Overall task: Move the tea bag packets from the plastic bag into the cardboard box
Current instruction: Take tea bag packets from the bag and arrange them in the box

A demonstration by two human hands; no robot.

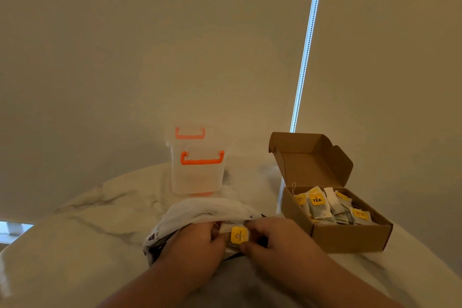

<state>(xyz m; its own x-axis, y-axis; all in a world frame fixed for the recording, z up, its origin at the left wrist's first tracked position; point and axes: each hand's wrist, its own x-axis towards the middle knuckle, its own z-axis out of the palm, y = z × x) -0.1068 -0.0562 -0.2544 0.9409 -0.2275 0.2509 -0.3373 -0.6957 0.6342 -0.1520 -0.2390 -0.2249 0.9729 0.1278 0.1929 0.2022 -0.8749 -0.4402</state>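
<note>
Tea bag packet, yellow square tag, pinched by both hands: left, right; crinkled plastic bag; brown cardboard box.

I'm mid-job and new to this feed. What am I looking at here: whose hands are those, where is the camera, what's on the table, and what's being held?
There is no machine here: a person works with two bare hands, and the single picture comes from a wide-angle camera on their head, looking forward and down. That is why the arms enter from the bottom edge.

On the marble table lie a white plastic bag, close to the person, an open cardboard box to the right with several tea bags already inside, and a clear tub with orange handles behind the bag.

The left hand and right hand meet at the bag's mouth, both pinching one tea bag packet with a yellow tag. It is not yet in the box.
</note>
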